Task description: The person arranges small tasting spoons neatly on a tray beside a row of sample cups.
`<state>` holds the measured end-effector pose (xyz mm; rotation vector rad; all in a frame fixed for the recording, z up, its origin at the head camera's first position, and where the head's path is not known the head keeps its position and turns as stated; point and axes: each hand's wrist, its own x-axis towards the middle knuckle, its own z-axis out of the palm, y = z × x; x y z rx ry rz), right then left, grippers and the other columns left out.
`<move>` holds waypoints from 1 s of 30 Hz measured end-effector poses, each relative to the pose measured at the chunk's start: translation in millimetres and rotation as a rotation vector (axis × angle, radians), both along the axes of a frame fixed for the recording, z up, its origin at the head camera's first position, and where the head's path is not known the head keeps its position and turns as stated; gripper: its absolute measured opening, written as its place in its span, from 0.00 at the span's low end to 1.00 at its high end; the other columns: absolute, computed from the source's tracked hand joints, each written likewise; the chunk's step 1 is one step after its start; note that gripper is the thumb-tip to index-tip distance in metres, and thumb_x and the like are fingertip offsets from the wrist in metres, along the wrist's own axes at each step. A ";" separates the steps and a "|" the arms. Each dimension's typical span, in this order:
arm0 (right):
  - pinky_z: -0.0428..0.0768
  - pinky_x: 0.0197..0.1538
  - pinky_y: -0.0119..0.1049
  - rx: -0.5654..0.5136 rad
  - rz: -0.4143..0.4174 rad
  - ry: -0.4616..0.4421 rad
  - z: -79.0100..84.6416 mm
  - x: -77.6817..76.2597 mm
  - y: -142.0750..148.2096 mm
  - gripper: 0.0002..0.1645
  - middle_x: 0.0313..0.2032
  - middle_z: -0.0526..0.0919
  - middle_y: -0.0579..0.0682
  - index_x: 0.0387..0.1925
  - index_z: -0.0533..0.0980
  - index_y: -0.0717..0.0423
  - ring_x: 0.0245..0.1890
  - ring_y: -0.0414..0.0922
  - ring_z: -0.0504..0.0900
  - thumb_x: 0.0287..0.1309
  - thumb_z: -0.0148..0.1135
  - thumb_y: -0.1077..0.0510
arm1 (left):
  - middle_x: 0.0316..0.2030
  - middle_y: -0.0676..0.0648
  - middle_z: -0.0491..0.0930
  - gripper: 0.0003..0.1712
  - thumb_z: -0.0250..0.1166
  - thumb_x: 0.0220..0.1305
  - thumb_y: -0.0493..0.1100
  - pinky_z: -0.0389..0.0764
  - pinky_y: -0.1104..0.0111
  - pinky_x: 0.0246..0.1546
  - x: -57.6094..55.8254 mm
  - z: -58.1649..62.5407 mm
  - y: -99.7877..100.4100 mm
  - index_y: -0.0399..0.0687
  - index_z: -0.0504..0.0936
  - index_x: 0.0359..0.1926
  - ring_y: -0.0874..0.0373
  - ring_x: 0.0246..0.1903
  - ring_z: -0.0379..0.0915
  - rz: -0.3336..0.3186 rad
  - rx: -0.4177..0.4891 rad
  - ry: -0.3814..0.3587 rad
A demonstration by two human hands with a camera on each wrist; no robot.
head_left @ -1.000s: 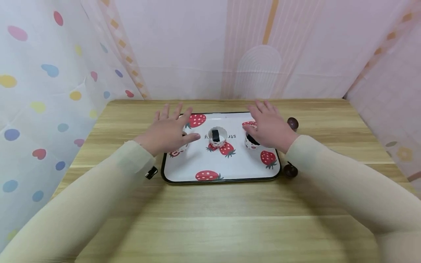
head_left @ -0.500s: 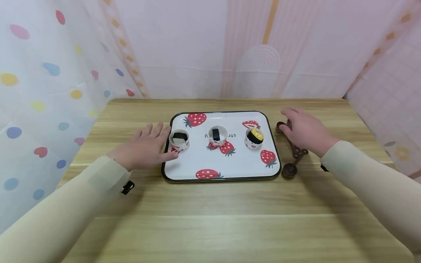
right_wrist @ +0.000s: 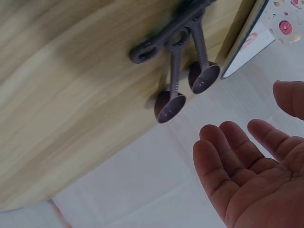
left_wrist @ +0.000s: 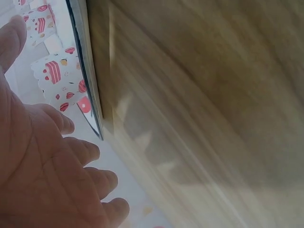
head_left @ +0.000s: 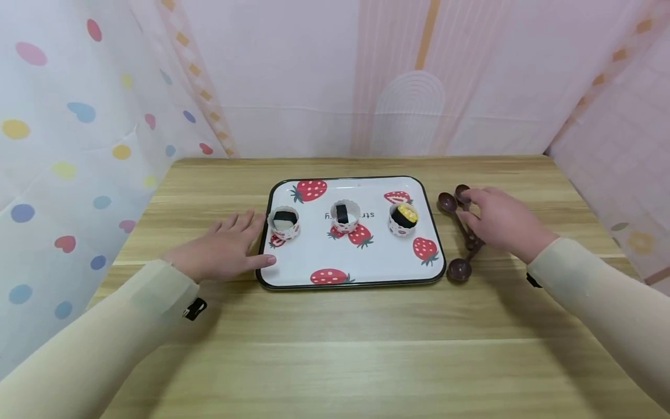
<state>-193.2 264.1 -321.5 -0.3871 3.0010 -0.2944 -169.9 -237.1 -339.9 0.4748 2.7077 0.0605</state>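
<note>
My left hand (head_left: 220, 247) hovers beside the tray's left edge with fingers spread, holding nothing. The tray (head_left: 377, 263) is white with a dark rim and strawberry prints. On it stand three printed paper cups: the left cup (head_left: 287, 233) and middle cup (head_left: 346, 227) hold white pieces with black strips, and the right cup (head_left: 401, 231) holds a black-wrapped piece with yellow topping. My right hand (head_left: 508, 224) is over the brown measuring spoons (head_left: 448, 202), fingers slightly bent. In the right wrist view, a gap shows between that hand (right_wrist: 261, 175) and the spoons (right_wrist: 175, 71).
A wooden table (head_left: 335, 361) carries everything. One more measuring spoon (head_left: 459, 270) lies nearer the front, by the tray's lower right corner. A pale pink curtain (head_left: 293, 75) hangs behind the table, and a dotted curtain (head_left: 78, 151) lines the left side.
Both hands have drawn apart from above the tray, the left one out to the tray's left side, the right one over to the spoons. Cups and tray stay in place.
</note>
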 end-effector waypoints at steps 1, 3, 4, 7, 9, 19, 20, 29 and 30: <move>0.69 0.71 0.68 0.001 0.003 0.002 -0.8 0.6 0.6 0.32 0.66 0.75 0.75 0.70 0.71 0.69 0.68 0.72 0.73 0.76 0.58 0.51 | 0.84 0.30 0.41 0.64 0.53 0.70 0.78 0.42 0.30 0.77 1.0 0.1 0.4 0.39 0.41 0.85 0.24 0.81 0.34 -0.003 0.002 -0.001; 0.70 0.71 0.68 0.002 0.010 0.008 -2.5 2.1 2.2 0.32 0.66 0.75 0.75 0.70 0.71 0.69 0.68 0.72 0.73 0.75 0.59 0.52 | 0.83 0.29 0.41 0.64 0.54 0.70 0.78 0.42 0.29 0.77 3.0 0.4 2.0 0.38 0.42 0.85 0.23 0.80 0.34 -0.006 0.003 -0.006; 0.70 0.70 0.68 0.002 0.009 0.004 -3.2 2.7 3.5 0.32 0.66 0.75 0.75 0.70 0.71 0.70 0.68 0.72 0.73 0.75 0.59 0.52 | 0.83 0.29 0.41 0.64 0.54 0.71 0.78 0.42 0.29 0.77 3.9 0.4 2.8 0.38 0.42 0.85 0.23 0.80 0.35 -0.010 0.001 -0.006; 0.72 0.69 0.68 0.009 0.007 -0.009 -4.8 4.1 8.0 0.32 0.65 0.75 0.76 0.71 0.70 0.70 0.66 0.72 0.74 0.75 0.58 0.53 | 0.83 0.29 0.41 0.63 0.53 0.71 0.78 0.43 0.29 0.77 6.2 0.2 5.7 0.38 0.44 0.84 0.22 0.80 0.35 -0.018 -0.003 -0.006; 0.74 0.66 0.68 0.011 0.003 -0.022 -5.9 4.6 11.5 0.32 0.63 0.76 0.76 0.71 0.70 0.71 0.64 0.71 0.76 0.75 0.58 0.54 | 0.83 0.30 0.41 0.62 0.52 0.71 0.78 0.43 0.29 0.77 7.5 -0.2 6.5 0.38 0.44 0.84 0.23 0.80 0.35 -0.021 -0.006 -0.006; 0.78 0.62 0.67 0.008 0.093 -0.013 -14.4 9.5 26.9 0.21 0.57 0.85 0.70 0.62 0.80 0.66 0.58 0.70 0.83 0.71 0.61 0.61 | 0.83 0.28 0.40 0.63 0.51 0.71 0.79 0.45 0.28 0.76 10.2 -2.4 2.9 0.37 0.43 0.84 0.23 0.80 0.35 -0.014 -0.021 -0.028; 0.78 0.62 0.67 0.008 0.106 -0.013 -15.9 10.0 28.8 0.21 0.56 0.86 0.69 0.61 0.81 0.65 0.58 0.69 0.83 0.70 0.62 0.62 | 0.83 0.28 0.41 0.63 0.51 0.71 0.79 0.44 0.28 0.76 10.7 -3.0 2.5 0.38 0.43 0.84 0.24 0.81 0.35 -0.012 -0.024 -0.032; 0.81 0.57 0.66 0.050 0.166 -0.005 -29.2 18.6 42.8 0.21 0.51 0.88 0.67 0.59 0.83 0.64 0.52 0.68 0.86 0.64 0.65 0.67 | 0.83 0.28 0.44 0.65 0.53 0.68 0.81 0.48 0.28 0.75 12.9 -9.0 2.8 0.40 0.44 0.85 0.21 0.79 0.38 -0.009 -0.035 -0.055; 0.81 0.57 0.66 0.049 0.163 -0.010 -30.9 19.6 43.9 0.21 0.51 0.88 0.67 0.59 0.83 0.64 0.51 0.67 0.86 0.64 0.65 0.67 | 0.83 0.28 0.44 0.65 0.54 0.68 0.80 0.48 0.28 0.75 12.7 -9.6 3.1 0.40 0.44 0.85 0.21 0.79 0.39 -0.012 -0.037 -0.056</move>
